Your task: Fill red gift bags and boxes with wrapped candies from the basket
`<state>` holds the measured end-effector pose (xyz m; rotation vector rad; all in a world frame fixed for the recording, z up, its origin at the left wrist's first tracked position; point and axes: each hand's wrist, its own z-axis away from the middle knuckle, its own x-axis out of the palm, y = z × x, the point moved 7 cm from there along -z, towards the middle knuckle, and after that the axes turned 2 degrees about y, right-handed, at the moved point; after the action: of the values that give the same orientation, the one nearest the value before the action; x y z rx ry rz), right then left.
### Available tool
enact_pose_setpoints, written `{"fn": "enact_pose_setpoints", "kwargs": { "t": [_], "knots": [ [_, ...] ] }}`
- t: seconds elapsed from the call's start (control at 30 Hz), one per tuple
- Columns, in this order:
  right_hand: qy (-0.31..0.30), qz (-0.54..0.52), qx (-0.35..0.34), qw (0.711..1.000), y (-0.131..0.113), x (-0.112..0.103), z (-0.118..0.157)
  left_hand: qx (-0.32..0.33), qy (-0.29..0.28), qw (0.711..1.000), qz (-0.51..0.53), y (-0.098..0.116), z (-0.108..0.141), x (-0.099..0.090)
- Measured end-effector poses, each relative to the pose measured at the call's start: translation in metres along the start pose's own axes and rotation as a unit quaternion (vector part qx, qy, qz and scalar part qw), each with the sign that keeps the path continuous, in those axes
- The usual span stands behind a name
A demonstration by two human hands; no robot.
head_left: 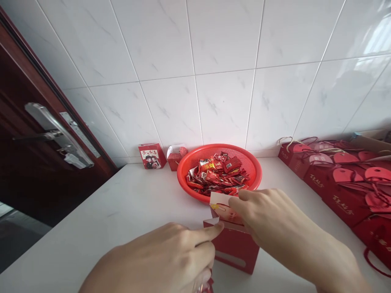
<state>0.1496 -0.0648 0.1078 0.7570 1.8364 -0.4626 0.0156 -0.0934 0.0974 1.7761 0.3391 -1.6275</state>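
A red paper candy box (235, 248) stands on the white counter in front of me, its top flaps raised. My right hand (262, 211) is closed on the box's far printed flap (222, 207), fingertips partly hidden behind it. The index finger of my left hand (180, 252) reaches out and touches the near left edge of the opening. Its other fingers are curled, with a shiny red candy wrapper (206, 287) showing below them. Just beyond the box sits a red plastic basket (184, 179) of red-wrapped candies (216, 175). The inside of the box is hidden.
Against the tiled wall stand a red box with a printed couple (152, 156) and a smaller red box (174, 158). Rows of red gift bags (332, 195) with cord handles line the right side. A dark door with a metal handle (59, 132) is at left.
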Motion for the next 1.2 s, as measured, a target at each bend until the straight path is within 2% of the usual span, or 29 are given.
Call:
{"fn": "enact_pose_setpoints", "kwargs": {
  "t": [0.23, 0.4, 0.7, 0.93, 1.2],
  "knots": [
    [-0.079, 0.032, 0.039, 0.996, -0.003, 0.009, -0.018, -0.029, -0.029, 0.999, 0.009, 0.0, -0.002, 0.004],
    [-0.105, 0.006, 0.067, 0.992, 0.002, 0.016, -0.029, -0.029, -0.038, 0.999, 0.005, 0.005, -0.002, 0.001],
    [-0.089, -0.006, 0.05, 0.995, 0.001, 0.013, -0.029, -0.013, -0.006, 1.0, 0.009, 0.007, -0.004, -0.003],
    [-0.026, -0.041, 0.017, 0.999, 0.009, -0.003, -0.012, -0.011, 0.002, 1.0, 0.003, 0.006, -0.002, -0.003],
    [-0.082, -0.053, 0.014, 0.995, 0.003, 0.005, -0.019, -0.017, -0.007, 1.0, -0.002, 0.008, -0.003, -0.003]
  ]
}}
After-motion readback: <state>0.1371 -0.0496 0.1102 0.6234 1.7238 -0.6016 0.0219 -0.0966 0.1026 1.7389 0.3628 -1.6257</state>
